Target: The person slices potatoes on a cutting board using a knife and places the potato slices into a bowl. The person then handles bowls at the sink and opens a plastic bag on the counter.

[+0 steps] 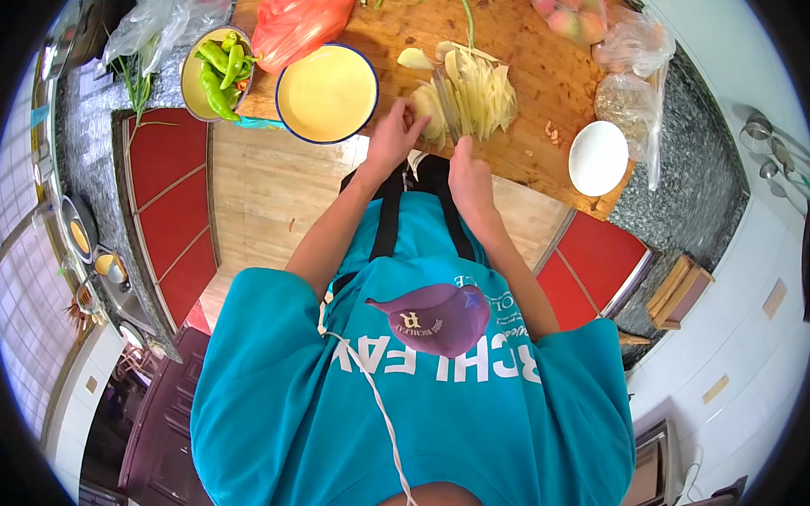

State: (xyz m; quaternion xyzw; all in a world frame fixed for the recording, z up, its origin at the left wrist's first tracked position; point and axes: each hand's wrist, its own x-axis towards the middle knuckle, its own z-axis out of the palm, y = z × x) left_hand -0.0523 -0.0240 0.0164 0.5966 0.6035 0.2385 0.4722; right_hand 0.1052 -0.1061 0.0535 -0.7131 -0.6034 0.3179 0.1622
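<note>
- Head view: R hand (472, 179) at the near edge of the surface (549, 88), fingers clenched round a knife (447, 107); L hand (396, 137) rests against pale slices (425, 102), prob. potato; can't tell if its fingers grip.
- Cutting approx. well along, by the look: strips (493, 95) heaped R of blade, slices to L apparently left to cut.
- Strips thin, pale yellow, bunched just in from near edge.

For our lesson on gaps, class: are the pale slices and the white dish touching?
Apart: the head view shows the wooden surface between the pale slices and the white dish.
</note>
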